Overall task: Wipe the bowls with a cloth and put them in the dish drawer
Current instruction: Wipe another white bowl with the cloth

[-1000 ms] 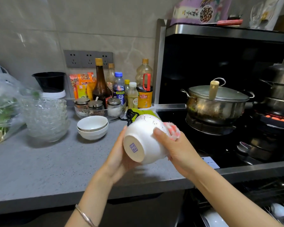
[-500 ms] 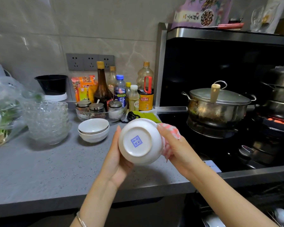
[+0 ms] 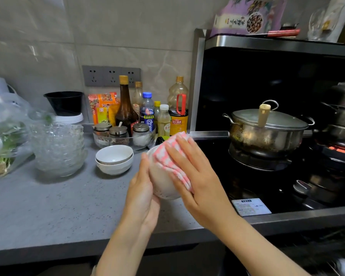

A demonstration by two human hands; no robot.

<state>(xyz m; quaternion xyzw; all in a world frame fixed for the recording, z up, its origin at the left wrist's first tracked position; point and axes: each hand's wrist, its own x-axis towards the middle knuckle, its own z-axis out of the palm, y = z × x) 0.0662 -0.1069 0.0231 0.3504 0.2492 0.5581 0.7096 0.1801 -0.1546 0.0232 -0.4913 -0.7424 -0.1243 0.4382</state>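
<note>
Above the counter's front edge, my left hand (image 3: 141, 196) grips a white bowl (image 3: 161, 182) from the left, thumb along its side. My right hand (image 3: 197, 176) lies over the bowl's right side with fingers stretched out, pressing a pink-and-white checked cloth (image 3: 167, 154) onto its outer wall. Most of the bowl is hidden by the cloth and both hands. Two more white bowls (image 3: 114, 160) sit stacked on the grey counter (image 3: 48, 206) just behind and to the left. A dark pulled-out drawer rack (image 3: 337, 263) shows at the bottom right, below the stove.
A stack of glass bowls (image 3: 58, 148) and a plastic bag of greens (image 3: 4, 140) stand at the left. Bottles and spice jars (image 3: 126, 132) line the wall. A lidded steel pot (image 3: 267, 128) sits on the black stove; a burner (image 3: 341, 150) glows at the right.
The bowl has turned, so its foot with the blue mark no longer faces me. My right hand has slid the cloth from behind the bowl onto its near outer side.
</note>
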